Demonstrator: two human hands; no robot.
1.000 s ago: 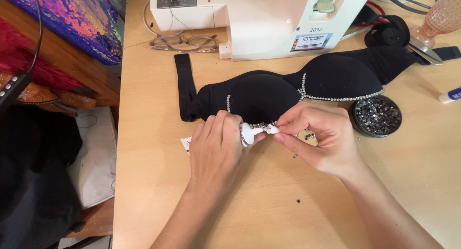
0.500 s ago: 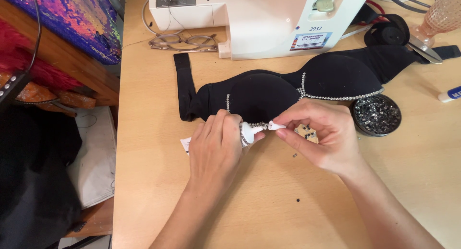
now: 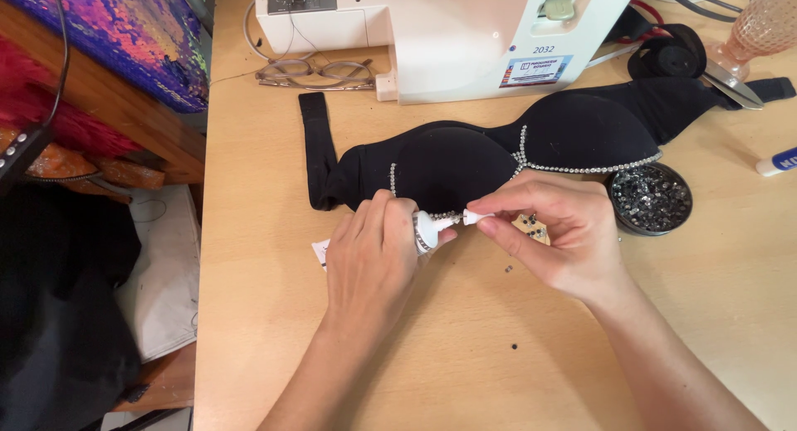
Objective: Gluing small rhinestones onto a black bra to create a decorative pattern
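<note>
Gripping white glue tube, left hand; right hand fingers pinching its cap.

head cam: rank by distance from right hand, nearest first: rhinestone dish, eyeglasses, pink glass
1. Rhinestone dish: just beyond the right hand, on its right side.
2. Pink glass: far right corner of the table.
3. Eyeglasses: far left, by the sewing machine.

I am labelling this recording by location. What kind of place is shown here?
Probably a home sewing or costume workshop: a sewing machine stands on the wooden table, a black bra is being trimmed with rhinestones, and a tin of stones sits beside it.
</note>
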